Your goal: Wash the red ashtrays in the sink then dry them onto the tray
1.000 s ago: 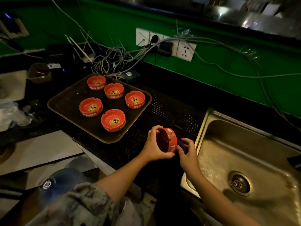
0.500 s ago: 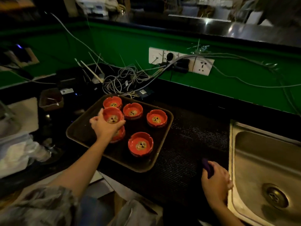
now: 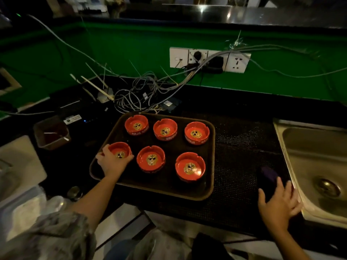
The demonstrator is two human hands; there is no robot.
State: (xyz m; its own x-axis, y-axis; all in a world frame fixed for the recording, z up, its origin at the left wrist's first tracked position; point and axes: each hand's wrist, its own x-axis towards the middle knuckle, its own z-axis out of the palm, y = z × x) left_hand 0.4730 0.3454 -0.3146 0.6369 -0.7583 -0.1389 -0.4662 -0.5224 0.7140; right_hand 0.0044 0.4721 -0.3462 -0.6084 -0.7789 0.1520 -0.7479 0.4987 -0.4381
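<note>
While six red ashtrays sit upright on the brown tray (image 3: pixel 210 184), in two rows of three, the left hand (image 3: pixel 110 162) grasps the one at the near left corner (image 3: pixel 120 151), with fingers and thumb curled round its rim from the near side. Whether that ashtray rests fully on the tray or is held just above it cannot be told. Just to its right stand the near middle ashtray (image 3: pixel 151 159) and the near right one (image 3: pixel 190 167). Behind them the far row holds the far left ashtray (image 3: pixel 136 124), the far middle ashtray (image 3: pixel 165 129) and the far right ashtray (image 3: pixel 196 133). None of the six touches another.

The tray lies on a black dotted mat (image 3: pixel 244 147) on the dark counter. To the right, well apart from the tray, the right hand (image 3: pixel 277 205) holds a dark purple sponge (image 3: pixel 267 176) against the mat, fingers curved over its near end, just beside the rim of the steel sink (image 3: pixel 293 166). A tangle of grey cables (image 3: pixel 135 96) lies behind the tray, below white wall sockets (image 3: pixel 208 60) on the green wall.
</note>
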